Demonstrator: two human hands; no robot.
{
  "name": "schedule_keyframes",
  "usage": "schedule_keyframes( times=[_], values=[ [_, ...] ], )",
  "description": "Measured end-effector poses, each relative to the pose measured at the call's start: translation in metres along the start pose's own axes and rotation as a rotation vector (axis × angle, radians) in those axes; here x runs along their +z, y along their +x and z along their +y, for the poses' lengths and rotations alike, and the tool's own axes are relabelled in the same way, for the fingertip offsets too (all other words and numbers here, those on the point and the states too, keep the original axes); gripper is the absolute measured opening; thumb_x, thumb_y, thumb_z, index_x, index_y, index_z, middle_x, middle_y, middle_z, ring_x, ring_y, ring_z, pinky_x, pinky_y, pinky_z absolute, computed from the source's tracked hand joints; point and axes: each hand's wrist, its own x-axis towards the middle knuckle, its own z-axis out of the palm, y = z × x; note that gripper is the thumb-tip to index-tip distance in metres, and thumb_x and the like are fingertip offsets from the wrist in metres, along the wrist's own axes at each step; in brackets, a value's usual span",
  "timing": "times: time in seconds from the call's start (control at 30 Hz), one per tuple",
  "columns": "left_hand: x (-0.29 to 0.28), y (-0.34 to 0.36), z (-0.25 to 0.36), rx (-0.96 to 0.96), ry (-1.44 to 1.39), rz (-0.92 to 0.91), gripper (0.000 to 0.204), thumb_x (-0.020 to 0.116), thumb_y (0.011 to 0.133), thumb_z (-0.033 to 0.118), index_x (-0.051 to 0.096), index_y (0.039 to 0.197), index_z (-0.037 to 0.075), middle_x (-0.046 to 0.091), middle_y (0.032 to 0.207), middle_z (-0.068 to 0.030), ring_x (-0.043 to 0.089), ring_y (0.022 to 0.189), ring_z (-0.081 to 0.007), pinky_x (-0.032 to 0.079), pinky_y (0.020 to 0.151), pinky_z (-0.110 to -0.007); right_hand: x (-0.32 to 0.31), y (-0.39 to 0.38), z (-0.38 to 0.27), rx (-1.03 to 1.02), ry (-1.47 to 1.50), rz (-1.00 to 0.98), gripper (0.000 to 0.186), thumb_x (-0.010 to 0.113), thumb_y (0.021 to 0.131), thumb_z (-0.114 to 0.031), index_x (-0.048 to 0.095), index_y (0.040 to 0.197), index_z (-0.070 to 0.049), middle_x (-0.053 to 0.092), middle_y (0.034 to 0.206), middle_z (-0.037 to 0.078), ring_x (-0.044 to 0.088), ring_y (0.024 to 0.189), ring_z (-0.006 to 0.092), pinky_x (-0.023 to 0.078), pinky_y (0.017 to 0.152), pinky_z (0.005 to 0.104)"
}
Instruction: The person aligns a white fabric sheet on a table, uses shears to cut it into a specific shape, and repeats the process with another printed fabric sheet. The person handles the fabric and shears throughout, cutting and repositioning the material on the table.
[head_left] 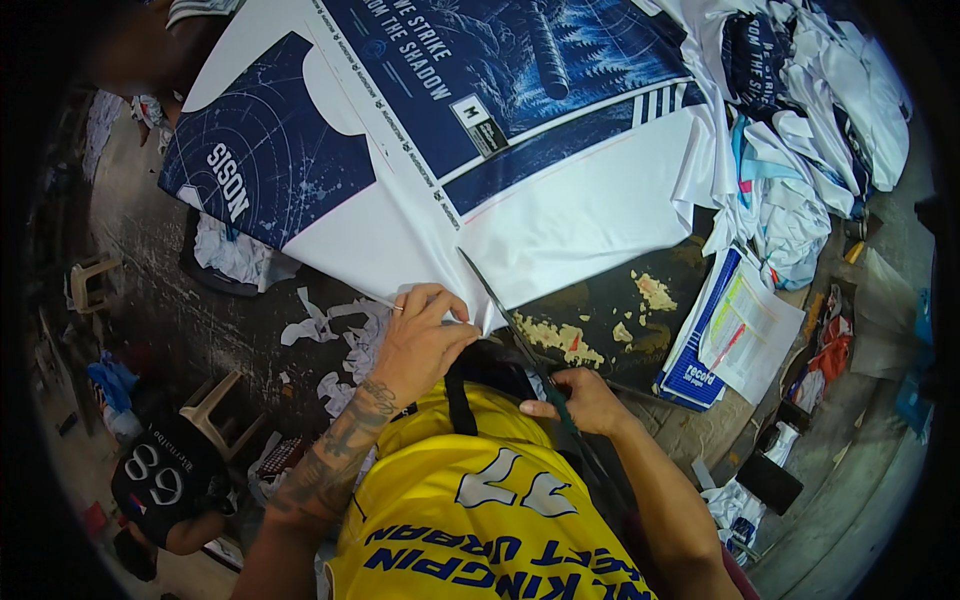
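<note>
A wide sheet of shiny white fabric (590,220) with navy printed garment panels lies over the dark table in front of me. My left hand (430,325) pinches its near edge between thumb and fingers. In my right hand (585,400), close to my body, is a pair of long scissors (503,310). Their blades reach up into the cloth just right of my left hand, with a slit opening at the near edge. The handles are partly hidden by my fingers.
Heaped printed fabric (800,150) lies at the right. Below it are a blue record book (695,365) and a marked paper sheet (755,335). White scraps (350,330) litter the table's left side. Plastic stools (215,412) and a person in a black shirt (170,480) are at lower left.
</note>
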Motion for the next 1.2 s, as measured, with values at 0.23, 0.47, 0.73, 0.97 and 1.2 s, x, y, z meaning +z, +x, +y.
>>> schedule_keyframes(
  times=[0.23,0.47,0.73,0.97,1.2],
  values=[
    [-0.011,0.011,-0.014,-0.005,-0.154,-0.108,0.012,0.081,0.089,0.013,0.083,0.100,0.009,0.066,0.119,-0.0029,0.052,0.127,-0.0297,0.042,0.113,-0.046,-0.014,0.026,-0.047,0.075,-0.069,-0.076,0.076,0.083,0.088,-0.068,0.078,0.102,0.006,0.072,0.080,0.013,0.066,0.077,0.0196,0.054,0.076,0.0394],
    [-0.023,0.017,-0.033,0.071,-0.326,-0.198,0.015,0.081,0.085,0.009,0.081,0.101,0.008,0.068,0.121,-0.0039,0.053,0.130,-0.0305,0.045,0.112,-0.044,-0.026,0.058,-0.099,0.060,-0.027,-0.064,0.081,0.087,0.081,-0.071,0.078,0.111,0.004,0.077,0.092,0.020,0.074,0.087,0.0312,0.057,0.082,0.0412],
    [-0.045,0.037,-0.054,0.043,-0.473,-0.449,0.019,0.077,0.096,0.020,0.079,0.107,0.004,0.072,0.123,-0.0131,0.054,0.136,-0.0332,0.045,0.116,-0.046,-0.039,0.102,-0.163,-0.049,-0.132,-0.040,0.082,0.084,0.083,-0.073,0.071,0.101,0.005,0.072,0.085,0.021,0.071,0.081,0.0333,0.055,0.076,0.0412],
    [-0.057,0.063,-0.081,-0.029,-0.760,-0.714,0.026,0.073,0.100,0.025,0.076,0.114,0.003,0.071,0.120,-0.0176,0.063,0.125,-0.0359,0.049,0.111,-0.046,-0.049,0.135,-0.214,-0.062,-0.163,0.024,0.087,0.081,0.080,-0.080,0.074,0.088,0.006,0.072,0.078,0.022,0.072,0.075,0.0352,0.056,0.071,0.0435],
    [-0.067,0.096,-0.102,-0.144,-0.872,-0.939,0.037,0.069,0.102,0.028,0.074,0.127,0.001,0.078,0.120,-0.0188,0.074,0.114,-0.0333,0.056,0.103,-0.043,-0.062,0.176,-0.271,0.015,-0.141,-0.060,0.083,0.082,0.080,-0.079,0.075,0.086,0.003,0.072,0.077,0.020,0.072,0.074,0.0334,0.054,0.069,0.0435]
  ],
)
